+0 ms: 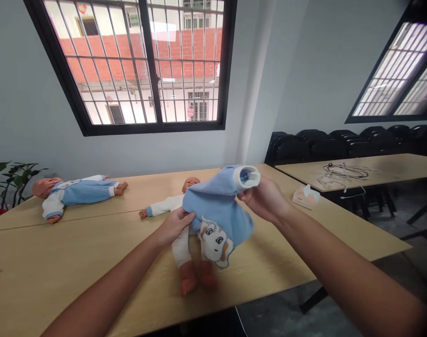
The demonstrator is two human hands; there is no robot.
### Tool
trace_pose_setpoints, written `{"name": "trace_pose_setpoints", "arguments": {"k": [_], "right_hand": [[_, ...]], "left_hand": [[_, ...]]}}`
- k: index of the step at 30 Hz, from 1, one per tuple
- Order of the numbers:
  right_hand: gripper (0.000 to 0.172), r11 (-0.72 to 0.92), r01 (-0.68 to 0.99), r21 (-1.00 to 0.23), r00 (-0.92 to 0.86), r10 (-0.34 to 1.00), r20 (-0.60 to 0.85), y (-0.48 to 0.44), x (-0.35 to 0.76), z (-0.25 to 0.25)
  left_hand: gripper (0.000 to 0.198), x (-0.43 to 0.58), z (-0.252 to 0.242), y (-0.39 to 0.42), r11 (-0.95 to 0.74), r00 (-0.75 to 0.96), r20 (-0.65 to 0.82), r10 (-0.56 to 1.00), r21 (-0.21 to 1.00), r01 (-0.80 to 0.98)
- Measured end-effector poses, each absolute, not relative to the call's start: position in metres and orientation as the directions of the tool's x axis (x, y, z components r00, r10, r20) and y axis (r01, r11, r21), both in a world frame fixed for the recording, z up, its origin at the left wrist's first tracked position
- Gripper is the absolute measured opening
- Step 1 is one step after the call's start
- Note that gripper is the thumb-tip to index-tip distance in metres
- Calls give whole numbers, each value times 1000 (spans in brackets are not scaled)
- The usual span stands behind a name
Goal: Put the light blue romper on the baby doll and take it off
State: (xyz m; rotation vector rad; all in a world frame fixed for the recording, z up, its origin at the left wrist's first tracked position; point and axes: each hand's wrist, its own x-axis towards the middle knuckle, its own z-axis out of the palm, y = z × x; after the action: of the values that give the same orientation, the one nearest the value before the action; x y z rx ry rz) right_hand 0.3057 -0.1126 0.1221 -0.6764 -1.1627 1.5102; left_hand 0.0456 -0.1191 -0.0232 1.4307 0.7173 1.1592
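Observation:
A small blue baby garment (pixel 217 196) with a white cuff and an elephant patch hangs between my hands above the table. My left hand (pixel 176 224) is closed on its left edge. Near the white cuff, my right hand (pixel 261 199) grips the cloth; the cuff's opening faces me. Beneath and behind the garment a baby doll (pixel 181 250) in white clothing lies on its back, legs toward me. The garment hides most of its trunk and one of its arms.
A second doll (pixel 89 191) in blue and white lies at the far left of the table (pixel 76 262). A tissue box (pixel 305 196) stands on the right. Cables (pixel 347 172) lie on another table, with black chairs (pixel 319 145) behind. A plant (pixel 15 180) is at the left edge.

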Motion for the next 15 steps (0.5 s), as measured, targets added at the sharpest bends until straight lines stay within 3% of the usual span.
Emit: {"name": "trace_pose_setpoints", "arguments": {"k": [5,8,10,12,15], "right_hand": [[9,30,-412,-911,-159,982,104,-134,328,93],[38,-87,-348,-934,-278,960,14,-152,336,77],[51,-86,-184,-979,-398,918,-6,-162,336,72],[57,13,31,-999,-534,846,-5,-170,335,71],[63,162,288,-944,-780,611,-133,-180,334,73]], "left_hand": [[48,34,-3,-152,-456,112,453,885,890,3],[37,26,22,-164,-505,158,481,863,837,212],[32,23,40,-169,-513,213,467,858,776,366],[30,20,57,-173,-498,283,411,867,741,449],[32,14,74,-180,-440,398,271,877,786,435]]}}
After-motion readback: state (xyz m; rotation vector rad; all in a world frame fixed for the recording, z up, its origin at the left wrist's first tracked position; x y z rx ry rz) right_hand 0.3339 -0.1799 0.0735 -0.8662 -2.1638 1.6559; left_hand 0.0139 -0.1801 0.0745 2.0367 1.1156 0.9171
